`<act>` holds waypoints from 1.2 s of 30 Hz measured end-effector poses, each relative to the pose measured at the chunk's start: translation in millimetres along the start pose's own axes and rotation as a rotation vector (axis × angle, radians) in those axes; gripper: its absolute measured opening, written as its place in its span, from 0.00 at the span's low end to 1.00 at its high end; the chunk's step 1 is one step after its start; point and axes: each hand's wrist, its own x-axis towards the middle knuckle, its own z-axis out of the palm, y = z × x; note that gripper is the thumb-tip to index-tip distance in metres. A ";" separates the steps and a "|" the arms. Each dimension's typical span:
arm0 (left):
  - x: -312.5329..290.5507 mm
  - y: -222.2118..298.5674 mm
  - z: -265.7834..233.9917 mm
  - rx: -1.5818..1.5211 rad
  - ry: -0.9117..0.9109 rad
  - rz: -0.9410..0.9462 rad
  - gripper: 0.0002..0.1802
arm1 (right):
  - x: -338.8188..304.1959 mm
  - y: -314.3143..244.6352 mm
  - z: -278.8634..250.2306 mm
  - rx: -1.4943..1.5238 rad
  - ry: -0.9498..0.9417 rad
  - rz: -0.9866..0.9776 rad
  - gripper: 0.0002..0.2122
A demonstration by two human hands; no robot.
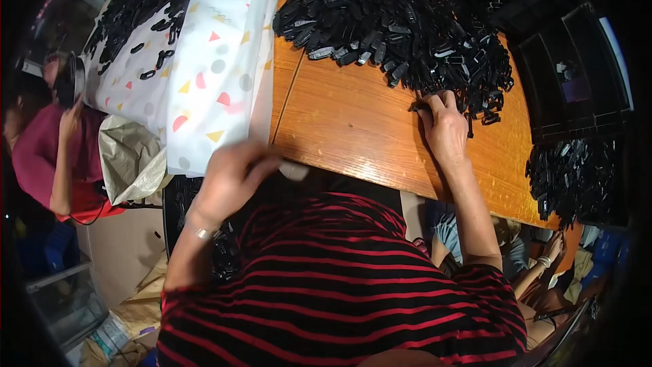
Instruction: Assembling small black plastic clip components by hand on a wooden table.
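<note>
A large heap of small black plastic pieces (380,20), some shaped like buckles or clips, lies on the far part of the wooden table (346,126). At the heap's near right edge, my right hand (446,126) is closed, thumb and fingers pinching a small black plastic piece (418,105). My left hand (234,178) hangs over the table's near left edge, beside the patterned white sheet. Motion blurs its fingers, and whether they hold anything cannot be made out.
A white sheet with coloured shapes (210,75) covers the table's left side, with more black pieces on it. A dark bin (577,81) and a pile of black pieces (570,177) are at right. Someone in maroon (75,153) sits left; another person's hand (555,247) shows lower right.
</note>
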 end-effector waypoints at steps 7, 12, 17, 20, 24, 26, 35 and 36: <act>155.3 -24.4 53.1 0.367 0.457 0.338 0.05 | 3.4 -22.2 -7.9 0.051 0.009 -0.060 0.07; 183.4 -34.0 68.2 0.546 0.503 0.340 0.02 | 1.1 -32.7 1.2 0.115 -0.048 -0.142 0.06; 175.4 -22.0 69.6 0.500 0.431 0.222 0.06 | 10.3 -28.0 8.5 0.061 -0.073 -0.222 0.05; 166.4 -24.3 73.8 0.459 0.390 0.269 0.08 | 13.7 -27.8 8.0 0.030 -0.073 -0.237 0.05; 154.5 -23.6 80.5 0.361 0.355 0.276 0.10 | 4.1 -50.4 7.1 0.065 -0.062 -0.314 0.07; 148.6 -17.4 86.3 0.028 0.402 0.192 0.13 | -2.6 -53.1 18.5 0.150 -0.108 -0.358 0.08; 128.4 -16.8 89.7 -0.989 0.063 -0.114 0.16 | -5.0 -52.2 -1.2 0.323 -0.292 -0.253 0.10; 126.4 -14.9 89.7 -0.990 0.063 -0.114 0.16 | -3.1 -53.0 -1.7 0.323 -0.292 -0.253 0.10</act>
